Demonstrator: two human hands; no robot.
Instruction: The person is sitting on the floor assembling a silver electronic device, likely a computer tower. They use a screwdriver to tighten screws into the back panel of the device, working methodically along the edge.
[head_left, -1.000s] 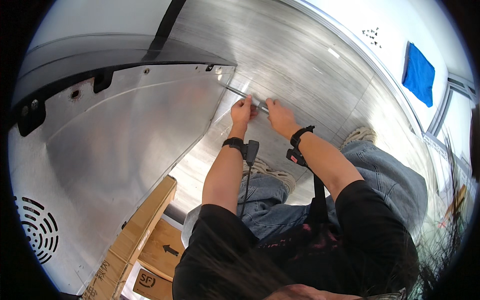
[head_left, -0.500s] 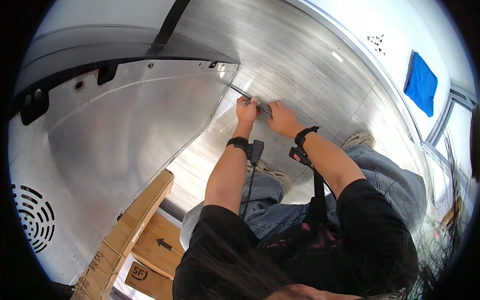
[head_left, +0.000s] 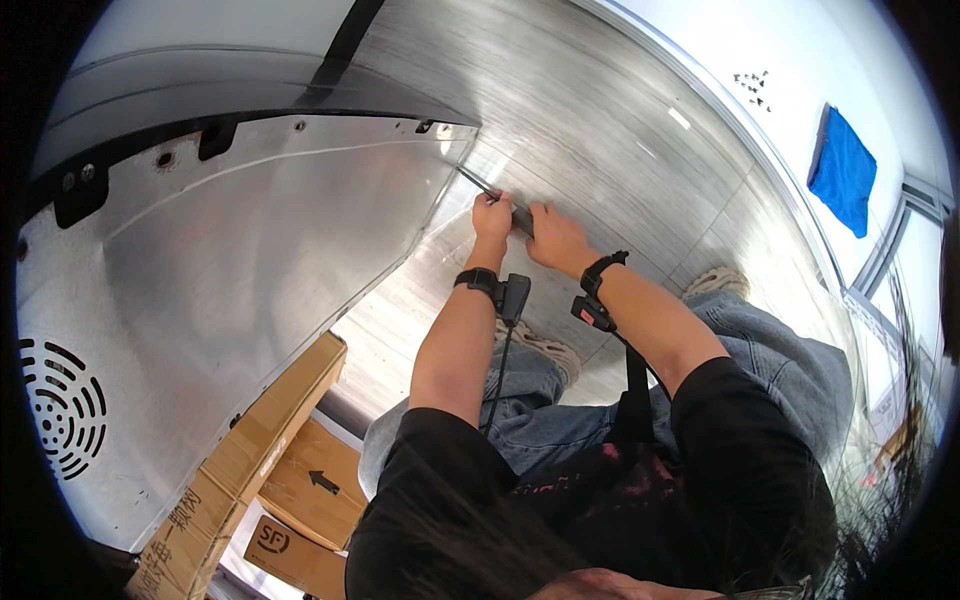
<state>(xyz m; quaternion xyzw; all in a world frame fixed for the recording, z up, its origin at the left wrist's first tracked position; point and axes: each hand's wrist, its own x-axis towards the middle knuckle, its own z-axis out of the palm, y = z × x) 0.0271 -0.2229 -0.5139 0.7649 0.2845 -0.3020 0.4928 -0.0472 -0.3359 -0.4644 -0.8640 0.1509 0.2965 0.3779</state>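
My left hand (head_left: 492,215) and right hand (head_left: 553,238) grip a screwdriver (head_left: 497,199) at the steel panel (head_left: 250,300) corner; fastening looks unfinished.

Metal panel (head_left: 250,290) showing brushed silver w/ black vent slots; cloth (head_left: 842,170) showing blue; cardboard boxes (head_left: 270,470) showing tan w/ black arrow; wrist straps (head_left: 480,279) showing black.

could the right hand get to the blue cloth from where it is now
Probably not without shifting. The right hand grips the screwdriver at the metal panel's edge, and the blue cloth lies well off to the right, though nothing blocks the way.
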